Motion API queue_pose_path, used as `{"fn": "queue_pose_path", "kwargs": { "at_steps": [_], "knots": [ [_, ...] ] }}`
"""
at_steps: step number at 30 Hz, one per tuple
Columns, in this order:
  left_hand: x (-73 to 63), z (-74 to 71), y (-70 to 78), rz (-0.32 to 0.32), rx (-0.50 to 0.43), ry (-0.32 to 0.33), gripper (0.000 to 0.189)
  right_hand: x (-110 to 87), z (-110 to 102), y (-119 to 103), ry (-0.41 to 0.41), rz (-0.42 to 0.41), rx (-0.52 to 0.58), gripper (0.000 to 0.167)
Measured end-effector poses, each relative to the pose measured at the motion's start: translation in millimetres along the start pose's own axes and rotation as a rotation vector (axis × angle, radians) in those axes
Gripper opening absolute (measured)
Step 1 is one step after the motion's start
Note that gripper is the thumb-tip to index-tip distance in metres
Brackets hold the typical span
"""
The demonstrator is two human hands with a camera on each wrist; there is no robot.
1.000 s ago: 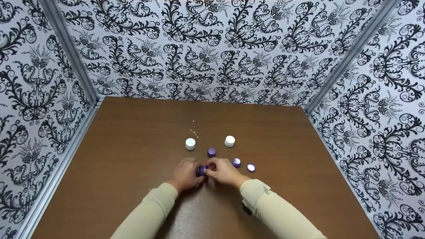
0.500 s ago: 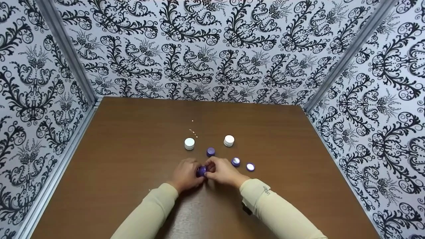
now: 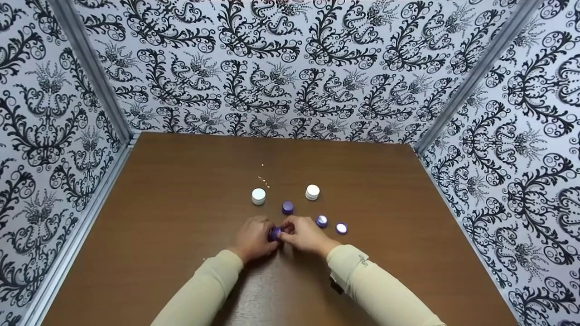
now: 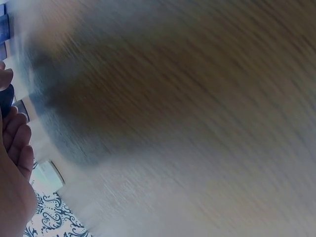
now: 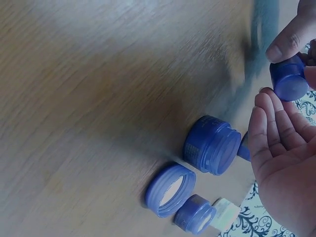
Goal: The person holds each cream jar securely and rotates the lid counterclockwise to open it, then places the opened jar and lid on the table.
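Both hands meet low over the middle of the table around a small purple jar (image 3: 274, 233). My left hand (image 3: 254, 237) grips it from the left. My right hand (image 3: 306, 233) pinches it from the right with thumb and index finger. In the right wrist view the held jar (image 5: 289, 81) shows its round end, and the other right-hand fingers (image 5: 276, 126) extend below it. Whether its lid is on cannot be told. Only the edge of the left hand (image 4: 12, 192) shows in the left wrist view.
Beyond the hands stand a purple jar (image 3: 287, 208) and two white jars (image 3: 258, 196) (image 3: 312, 192). Right of them lie a purple piece with a shiny white face (image 3: 321, 221) and an upturned purple lid (image 3: 341, 228). Pale crumbs (image 3: 263, 180) dot the table. Patterned walls (image 3: 272, 68) enclose it.
The view shifts very slightly. Both hands stay around the purple jar, with only small finger movements of the right hand. The other jars and lids lie unmoved.
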State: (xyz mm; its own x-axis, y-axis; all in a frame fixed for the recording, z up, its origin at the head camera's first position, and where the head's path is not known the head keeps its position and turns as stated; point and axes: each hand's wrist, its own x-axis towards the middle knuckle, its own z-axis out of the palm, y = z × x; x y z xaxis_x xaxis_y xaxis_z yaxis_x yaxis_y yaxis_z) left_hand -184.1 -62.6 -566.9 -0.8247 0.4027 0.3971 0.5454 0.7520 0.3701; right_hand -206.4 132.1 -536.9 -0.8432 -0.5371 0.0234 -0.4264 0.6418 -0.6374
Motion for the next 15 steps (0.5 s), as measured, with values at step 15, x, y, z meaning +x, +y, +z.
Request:
{"fn": "queue_pose_path", "kwargs": {
  "at_steps": [15],
  "knots": [
    [-2.1,12.7,-10.1,0.013,-0.012,0.032,0.027,-0.4,1,-2,0.001,-0.014,0.038,0.028]
  ]
}}
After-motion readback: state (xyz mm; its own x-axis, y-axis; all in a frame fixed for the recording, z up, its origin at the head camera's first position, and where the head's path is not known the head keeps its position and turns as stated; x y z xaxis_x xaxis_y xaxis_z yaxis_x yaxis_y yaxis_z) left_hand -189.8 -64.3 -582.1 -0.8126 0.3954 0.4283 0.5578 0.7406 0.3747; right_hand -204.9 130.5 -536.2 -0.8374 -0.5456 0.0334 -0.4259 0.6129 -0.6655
